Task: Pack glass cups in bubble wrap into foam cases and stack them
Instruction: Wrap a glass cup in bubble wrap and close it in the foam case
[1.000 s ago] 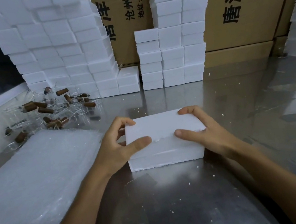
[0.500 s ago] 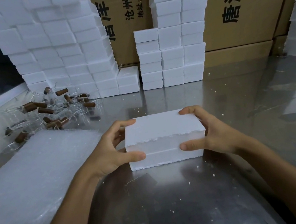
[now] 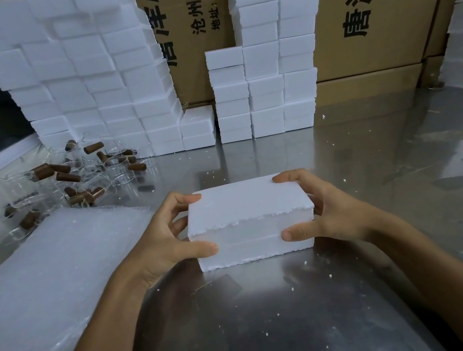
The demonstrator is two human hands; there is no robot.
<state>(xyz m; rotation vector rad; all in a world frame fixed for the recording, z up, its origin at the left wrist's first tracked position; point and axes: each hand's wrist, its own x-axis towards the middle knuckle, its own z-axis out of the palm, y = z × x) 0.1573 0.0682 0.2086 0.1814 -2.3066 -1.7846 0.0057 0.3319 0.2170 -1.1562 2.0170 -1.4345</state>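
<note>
Thumbs dropped to lower half | both hands (image 3: 333, 213) grip closed foam case (image 3: 249, 221) ends

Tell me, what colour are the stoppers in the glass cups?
Brown stoppers, seen in the head view.

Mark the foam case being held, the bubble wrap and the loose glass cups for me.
foam case (image 3: 246, 203): head view, top face of the lid.
bubble wrap (image 3: 54, 273): head view, middle of the stack's top sheet.
glass cups (image 3: 72, 176): head view, middle of the pile, on a brown cork.
</note>
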